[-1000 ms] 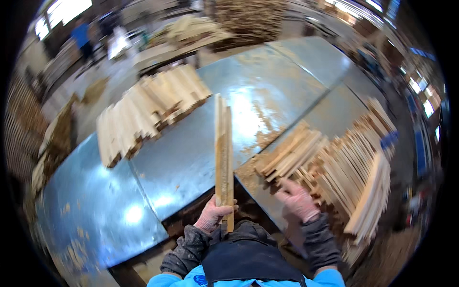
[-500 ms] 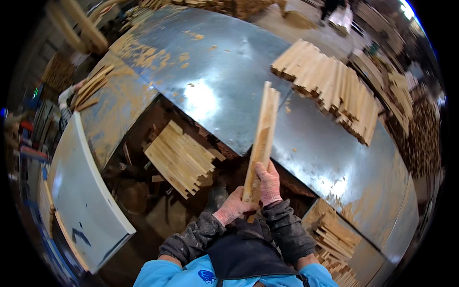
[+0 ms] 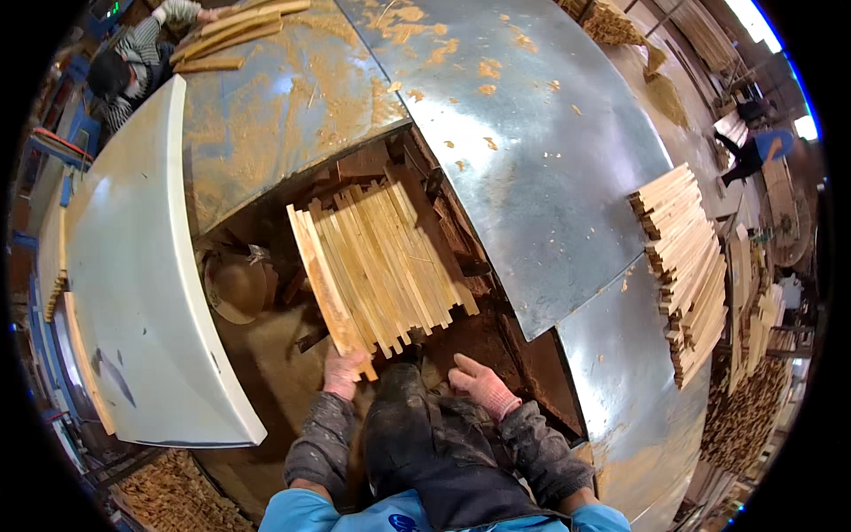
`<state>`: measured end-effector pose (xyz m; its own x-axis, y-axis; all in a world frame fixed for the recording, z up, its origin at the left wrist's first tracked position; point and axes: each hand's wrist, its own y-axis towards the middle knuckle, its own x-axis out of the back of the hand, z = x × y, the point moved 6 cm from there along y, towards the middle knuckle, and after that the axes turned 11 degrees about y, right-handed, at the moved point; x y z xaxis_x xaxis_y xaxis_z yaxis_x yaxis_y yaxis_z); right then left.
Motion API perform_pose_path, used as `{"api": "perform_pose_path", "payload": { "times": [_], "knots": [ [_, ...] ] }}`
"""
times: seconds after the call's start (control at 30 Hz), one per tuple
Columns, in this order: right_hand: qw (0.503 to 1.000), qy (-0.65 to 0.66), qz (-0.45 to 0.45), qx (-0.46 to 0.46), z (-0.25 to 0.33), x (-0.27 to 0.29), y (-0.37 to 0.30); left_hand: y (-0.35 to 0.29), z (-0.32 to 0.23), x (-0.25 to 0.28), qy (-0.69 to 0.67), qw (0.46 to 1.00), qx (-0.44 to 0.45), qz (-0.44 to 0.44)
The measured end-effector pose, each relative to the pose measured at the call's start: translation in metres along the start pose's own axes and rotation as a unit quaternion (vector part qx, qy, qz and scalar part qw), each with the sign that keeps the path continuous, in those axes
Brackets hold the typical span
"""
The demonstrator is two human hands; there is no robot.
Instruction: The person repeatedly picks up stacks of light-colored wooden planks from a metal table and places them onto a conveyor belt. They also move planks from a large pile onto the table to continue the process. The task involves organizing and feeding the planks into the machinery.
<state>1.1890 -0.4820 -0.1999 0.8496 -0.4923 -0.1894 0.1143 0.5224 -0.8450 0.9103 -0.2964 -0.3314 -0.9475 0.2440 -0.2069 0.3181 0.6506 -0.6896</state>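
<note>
My left hand (image 3: 340, 372), in a pink knit glove, is closed round the near end of a wooden strip (image 3: 317, 279). That strip lies along the left side of a stack of wooden strips (image 3: 381, 257), which sits low in the gap between the metal surfaces. My right hand (image 3: 481, 383), gloved the same way, is to the right of the stack's near end, above my thigh. Its fingers are apart and partly bent, and nothing shows in them.
A pale curved panel (image 3: 142, 266) stands on the left. Sawdust-strewn metal tabletop (image 3: 532, 160) surrounds the gap, with a pile of strips (image 3: 683, 266) at its right. A co-worker (image 3: 133, 66) reaches toward strips (image 3: 235, 35) at far left; another person (image 3: 753, 155) is at far right.
The strips I held upright in both hands are down at the stack's left side. My left hand moved left with one; my right hand let go. The view has turned left.
</note>
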Motion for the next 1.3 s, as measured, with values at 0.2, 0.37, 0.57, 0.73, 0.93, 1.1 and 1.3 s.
{"api": "perform_pose_path", "payload": {
  "times": [0.2, 0.37, 0.57, 0.73, 0.93, 1.1, 1.3],
  "knots": [
    [0.992, -0.028, 0.021, -0.125, -0.043, -0.005, 0.029, 0.071, 0.028, 0.068, 0.005, 0.997, 0.061, -0.037],
    [0.979, -0.039, 0.033, -0.196, -0.065, -0.015, 0.061, 0.099, 0.078, 0.095, -0.062, 0.99, 0.128, 0.019],
    [0.974, -0.032, 0.054, -0.216, -0.079, -0.024, 0.079, 0.122, 0.096, 0.107, 0.087, 0.981, 0.167, -0.036],
    [0.98, 0.015, 0.053, -0.191, -0.066, -0.028, 0.083, 0.137, 0.076, 0.074, 0.197, 0.97, 0.116, -0.078],
    [0.987, -0.117, 0.063, -0.086, -0.03, -0.007, 0.077, 0.123, 0.067, 0.062, 0.217, 0.963, 0.123, -0.101],
    [0.998, -0.03, 0.006, -0.051, -0.017, 0.027, 0.046, 0.044, 0.046, 0.033, 0.424, 0.872, 0.143, -0.2],
    [0.996, 0.045, -0.073, 0.028, -0.03, 0.122, -0.007, 0.003, 0.038, -0.093, 0.35, 0.921, 0.136, 0.108]
  ]
}}
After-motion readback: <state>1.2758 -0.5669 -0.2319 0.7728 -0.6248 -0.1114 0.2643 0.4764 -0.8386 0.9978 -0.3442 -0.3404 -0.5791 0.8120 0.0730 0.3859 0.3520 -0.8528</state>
